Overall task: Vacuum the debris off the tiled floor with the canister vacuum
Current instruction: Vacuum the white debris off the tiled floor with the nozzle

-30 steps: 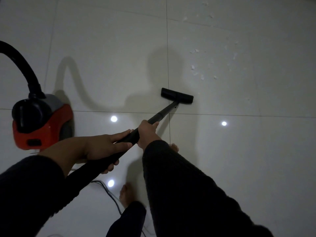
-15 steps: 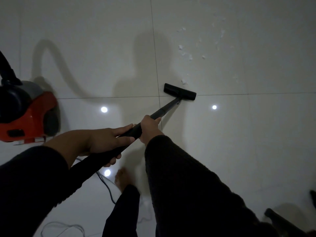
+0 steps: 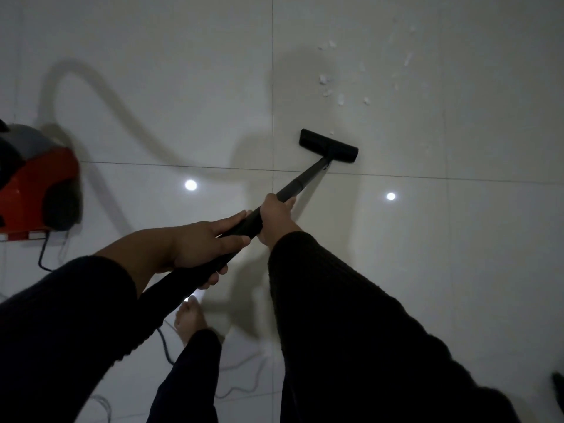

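Observation:
Both hands grip the black vacuum wand (image 3: pixel 300 184). My left hand (image 3: pixel 204 242) wraps the lower, thicker part of the tube; my right hand (image 3: pixel 276 219) holds it higher up, closer to the floor head. The flat black floor head (image 3: pixel 328 146) rests on the pale tiled floor (image 3: pixel 183 87), just beyond a grout line. Small white debris scraps (image 3: pixel 332 90) lie scattered beyond the head, up and to the right; one fleck sits right at its far edge. The red and black canister (image 3: pixel 33 190) stands at the left edge, partly cut off.
A thin power cord (image 3: pixel 164 343) trails across the floor by my bare foot (image 3: pixel 189 319) and loops at the bottom. Two ceiling light reflections shine on the tiles. A dark object (image 3: pixel 558 386) pokes in at the lower right edge.
The floor head has been pushed forward over the grout line toward the scraps, and a scrap near its far edge is gone. The canister has slid further toward the left edge of view.

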`<state>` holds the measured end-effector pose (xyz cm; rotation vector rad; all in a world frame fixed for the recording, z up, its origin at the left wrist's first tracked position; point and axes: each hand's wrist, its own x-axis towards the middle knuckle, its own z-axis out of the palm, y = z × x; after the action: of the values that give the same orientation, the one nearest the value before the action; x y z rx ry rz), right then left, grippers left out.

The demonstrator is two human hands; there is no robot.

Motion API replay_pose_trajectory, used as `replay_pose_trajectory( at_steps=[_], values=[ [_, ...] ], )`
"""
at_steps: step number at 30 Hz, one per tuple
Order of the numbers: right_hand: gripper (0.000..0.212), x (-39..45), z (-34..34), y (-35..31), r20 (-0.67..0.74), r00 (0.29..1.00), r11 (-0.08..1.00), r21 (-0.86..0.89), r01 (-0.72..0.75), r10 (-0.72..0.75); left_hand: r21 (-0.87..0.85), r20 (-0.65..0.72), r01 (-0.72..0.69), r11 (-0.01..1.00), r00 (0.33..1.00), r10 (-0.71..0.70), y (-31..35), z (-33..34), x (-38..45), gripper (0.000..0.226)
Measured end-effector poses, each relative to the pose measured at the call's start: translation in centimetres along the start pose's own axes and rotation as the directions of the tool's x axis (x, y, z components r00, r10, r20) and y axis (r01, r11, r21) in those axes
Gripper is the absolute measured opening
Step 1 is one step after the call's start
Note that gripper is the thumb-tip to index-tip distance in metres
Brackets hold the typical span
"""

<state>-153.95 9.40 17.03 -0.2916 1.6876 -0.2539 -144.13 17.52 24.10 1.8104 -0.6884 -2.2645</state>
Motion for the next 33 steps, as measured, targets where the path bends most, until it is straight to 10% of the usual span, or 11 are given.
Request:
replay_pose_trajectory(
  at_steps=[33],
  values=[
    [0.069, 10.5, -1.3, -21.1, 0.167, 0.984, 0.984, -0.157, 0.088, -0.061, -0.186, -0.194, -0.091, 0.978, 0.979, 0.054, 18.1, -1.7, 10.7, 0.064]
  ],
)
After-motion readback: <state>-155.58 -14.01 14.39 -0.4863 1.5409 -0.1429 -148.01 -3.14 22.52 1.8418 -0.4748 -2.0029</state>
